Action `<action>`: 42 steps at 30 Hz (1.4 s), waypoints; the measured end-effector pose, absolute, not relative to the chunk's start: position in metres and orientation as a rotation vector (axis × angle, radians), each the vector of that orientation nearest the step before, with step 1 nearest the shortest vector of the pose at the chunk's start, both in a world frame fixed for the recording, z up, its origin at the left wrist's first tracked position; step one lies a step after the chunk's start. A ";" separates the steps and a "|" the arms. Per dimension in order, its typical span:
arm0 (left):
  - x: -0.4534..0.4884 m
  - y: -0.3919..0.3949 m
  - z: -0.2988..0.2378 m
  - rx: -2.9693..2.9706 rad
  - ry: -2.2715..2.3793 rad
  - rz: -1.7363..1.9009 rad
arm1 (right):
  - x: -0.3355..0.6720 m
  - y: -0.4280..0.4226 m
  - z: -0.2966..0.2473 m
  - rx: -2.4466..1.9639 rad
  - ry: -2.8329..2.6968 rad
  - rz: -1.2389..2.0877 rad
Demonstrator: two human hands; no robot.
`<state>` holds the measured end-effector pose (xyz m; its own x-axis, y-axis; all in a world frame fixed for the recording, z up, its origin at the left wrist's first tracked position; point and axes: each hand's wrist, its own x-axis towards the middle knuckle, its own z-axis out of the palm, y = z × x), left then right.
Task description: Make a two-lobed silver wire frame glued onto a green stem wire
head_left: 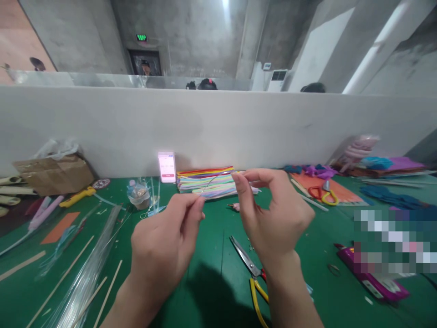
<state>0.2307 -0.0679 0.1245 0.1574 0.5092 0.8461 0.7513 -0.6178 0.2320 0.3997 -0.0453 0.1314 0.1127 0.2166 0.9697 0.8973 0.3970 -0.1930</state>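
A thin, wire-like strand runs slantwise between my two hands, rising toward the right. My left hand pinches its lower end between thumb and forefinger. At the upper end, the thumb and forefinger of my right hand are pinched together; the other fingers curl behind. Both hands are raised above the green table. Behind the strand lies a bundle of colourful fuzzy strips. Scissors with yellow handles lie below my right hand, partly covered by that wrist.
A lit phone leans on the white partition. Left are a cardboard box, a yellow glue gun, clear strips and thin sticks. Right are red-yellow scissors and a purple package. People's heads show beyond the partition.
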 end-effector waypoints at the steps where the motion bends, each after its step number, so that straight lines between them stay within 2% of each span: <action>1: 0.230 -0.068 0.126 -2.237 -1.265 -1.489 | 0.399 -0.042 0.129 -1.085 -1.412 -0.645; 5: 0.224 -0.064 0.130 -2.523 -1.386 -1.515 | 0.402 -0.032 0.125 -1.050 -1.608 -0.495; 8: 0.218 -0.061 0.132 -2.636 -1.407 -1.480 | 0.403 -0.034 0.127 -0.989 -1.629 -0.576; 16: 0.212 -0.056 0.125 -2.151 -1.126 -1.108 | 0.398 -0.061 0.133 -1.304 -1.781 -0.668; 22: 0.222 -0.056 0.124 -2.489 -1.197 -1.282 | 0.398 -0.055 0.126 -1.412 -1.815 -0.598; 27: 0.242 -0.059 0.120 -3.177 -1.433 -1.830 | 0.402 -0.041 0.125 -1.242 -1.758 -0.562; 31: 0.242 -0.062 0.125 -3.330 -1.447 -2.053 | 0.405 -0.037 0.125 -1.115 -1.746 -0.581; 37: 0.231 -0.066 0.133 -3.334 -1.443 -1.868 | 0.403 -0.039 0.127 -1.046 -1.734 -0.594; 42: 0.230 -0.072 0.138 -3.254 -1.359 -1.864 | 0.400 -0.040 0.126 -1.022 -1.737 -0.528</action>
